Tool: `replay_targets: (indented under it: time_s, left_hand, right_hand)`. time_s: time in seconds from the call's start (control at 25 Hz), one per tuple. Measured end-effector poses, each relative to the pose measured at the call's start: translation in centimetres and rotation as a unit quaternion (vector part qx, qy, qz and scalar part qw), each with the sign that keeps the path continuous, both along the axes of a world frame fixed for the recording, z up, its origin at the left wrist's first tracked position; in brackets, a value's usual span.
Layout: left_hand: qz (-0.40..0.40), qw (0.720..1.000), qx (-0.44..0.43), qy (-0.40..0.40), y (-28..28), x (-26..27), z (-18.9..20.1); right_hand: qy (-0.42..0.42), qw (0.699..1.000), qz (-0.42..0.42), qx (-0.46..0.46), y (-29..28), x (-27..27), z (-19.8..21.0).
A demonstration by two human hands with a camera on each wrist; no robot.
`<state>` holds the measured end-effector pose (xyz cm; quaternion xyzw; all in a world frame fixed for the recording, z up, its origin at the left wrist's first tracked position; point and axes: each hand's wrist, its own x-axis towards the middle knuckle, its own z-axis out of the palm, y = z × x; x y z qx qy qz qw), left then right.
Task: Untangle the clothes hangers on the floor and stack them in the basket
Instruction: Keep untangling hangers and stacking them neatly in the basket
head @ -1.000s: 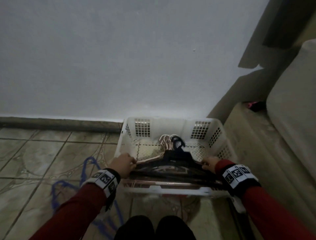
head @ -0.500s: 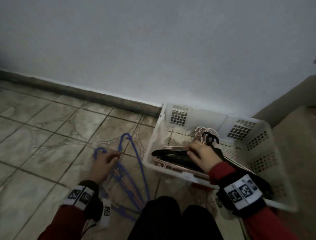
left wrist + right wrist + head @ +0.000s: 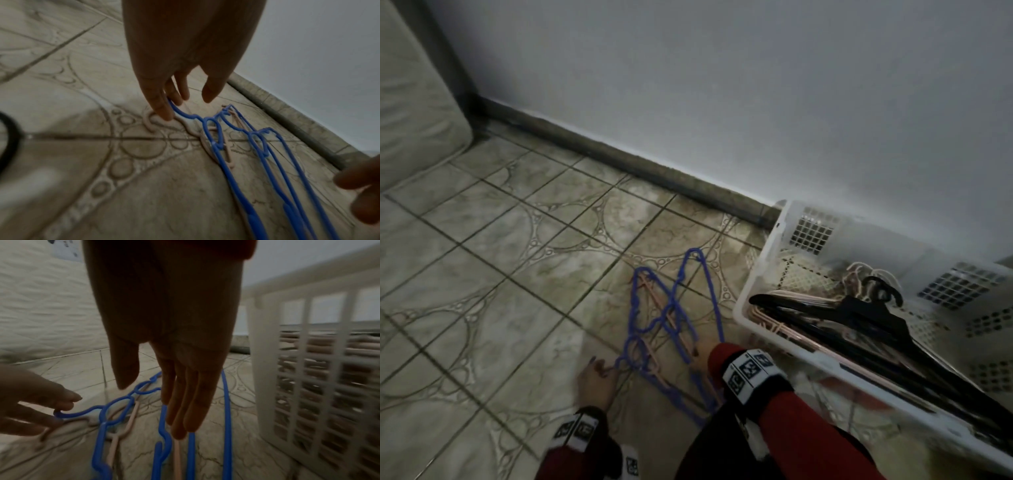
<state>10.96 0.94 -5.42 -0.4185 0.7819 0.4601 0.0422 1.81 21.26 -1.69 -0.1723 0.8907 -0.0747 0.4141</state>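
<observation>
Glossy patterned floor tiles (image 3: 524, 274) meet a plain white wall (image 3: 756, 102), and at the right stands a white lattice-sided plastic basket (image 3: 756, 308) holding black and pink hangers (image 3: 859, 318). Left of it, thin blue hangers (image 3: 671, 315) lie tangled with pale pink ones on the floor. The left hand (image 3: 595, 380) pinches a blue hook, while the right hand (image 3: 179, 353) hovers over them with straight fingers, released.
</observation>
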Motion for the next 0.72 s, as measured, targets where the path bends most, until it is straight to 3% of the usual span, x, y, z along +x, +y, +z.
replay_targets:
  time_s: [0.04,0.08,0.16,0.2,0.24,0.36,0.44,0.48,0.6,0.72]
  left_hand:
    - [0.059,0.998,0.002,-0.001,0.4,0.0,0.2]
    - [0.114,0.994,-0.001,-0.001,0.7,0.1,0.0]
    - [0.18,0.983,0.007,-0.013,1.7,0.3,-0.9]
    - [0.179,0.983,0.019,-0.02,2.1,0.5,-1.7]
    - [0.151,0.986,0.064,-0.017,2.7,0.4,-2.4]
    - [0.082,0.959,0.27,-0.04,4.5,-0.1,-3.4]
    - [0.093,0.941,0.324,-0.038,5.1,-0.9,-3.3]
    - [0.102,0.934,0.341,-0.033,5.2,-1.2,-3.5]
    - [0.123,0.925,0.358,-0.04,5.3,-2.0,-4.5]
    - [0.109,0.943,0.308,-0.066,5.6,-2.8,-7.4]
  right_hand:
    - [0.007,1.0,-0.005,0.024,0.0,-0.9,-3.0]
    - [0.043,0.997,0.046,0.041,0.0,-1.9,-6.0]
    - [0.016,0.997,0.065,0.032,0.1,-3.1,-12.3]
    - [-0.001,0.997,0.062,0.035,-1.4,-1.4,-4.4]
    - [-0.026,0.995,0.063,0.079,-2.0,0.6,0.4]
    - [-0.003,0.993,0.077,0.087,-2.0,1.6,1.8]
    - [0.005,0.996,0.049,0.068,-2.0,1.5,2.2]
    - [-0.012,0.996,0.045,0.07,-1.7,1.4,2.9]
    - [-0.016,0.997,0.03,0.07,-2.1,0.1,-0.7]
    - [-0.044,0.995,0.005,0.089,-2.4,-0.5,-2.7]
